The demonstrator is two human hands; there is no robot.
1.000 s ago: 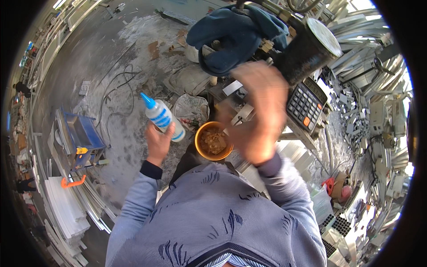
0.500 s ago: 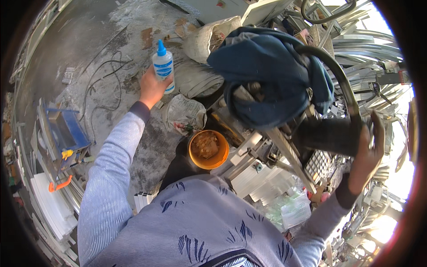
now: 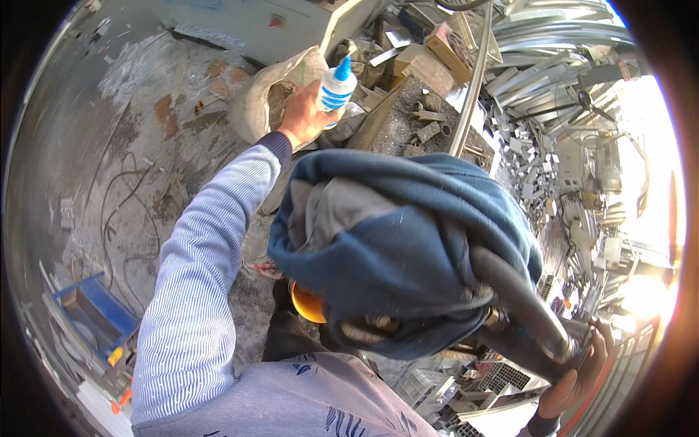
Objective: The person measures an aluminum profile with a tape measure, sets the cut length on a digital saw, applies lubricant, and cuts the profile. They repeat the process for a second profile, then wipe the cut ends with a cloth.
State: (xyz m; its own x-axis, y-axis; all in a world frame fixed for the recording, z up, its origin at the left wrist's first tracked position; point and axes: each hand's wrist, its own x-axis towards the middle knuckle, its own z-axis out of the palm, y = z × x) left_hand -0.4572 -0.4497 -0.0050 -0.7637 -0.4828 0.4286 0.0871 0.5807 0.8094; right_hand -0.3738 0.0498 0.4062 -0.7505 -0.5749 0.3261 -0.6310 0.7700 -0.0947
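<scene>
L hand (image 3: 302,116) grasps the bottle (image 3: 337,93), fingers wrapped round its body. Bottle is white w/ blue bands & a blue pointed nozzle, nozzle up, leaning a bit to the R. It's held at upper ctr, in front of the open mouth of a whitish sack (image 3: 251,102) & clear of the blue cloth (image 3: 415,247) below it.

R hand (image 3: 579,371) is at lower R, thumb on the near side & fingers on the far side of the end of a dark cylinder (image 3: 520,349); prob. gripping it, tho blur & glare make the exact contact hard to read. A dark curved bar (image 3: 517,288) runs beside the cylinder, from the cloth toward the R hand. The cloth is bunched in thick folds, btwn the two hands, & partly covers an orange bucket (image 3: 307,302).

Beyond the cloth, metal offcuts (image 3: 429,116) lie on a dusty desk (image 3: 400,120), w/ a long metal rod (image 3: 475,80) alongside. Far L: dark cable (image 3: 109,197) loops on the floor (image 3: 80,146), near a blue metal stand (image 3: 102,309). Long metal strips (image 3: 568,44) are stacked upper R.
</scene>
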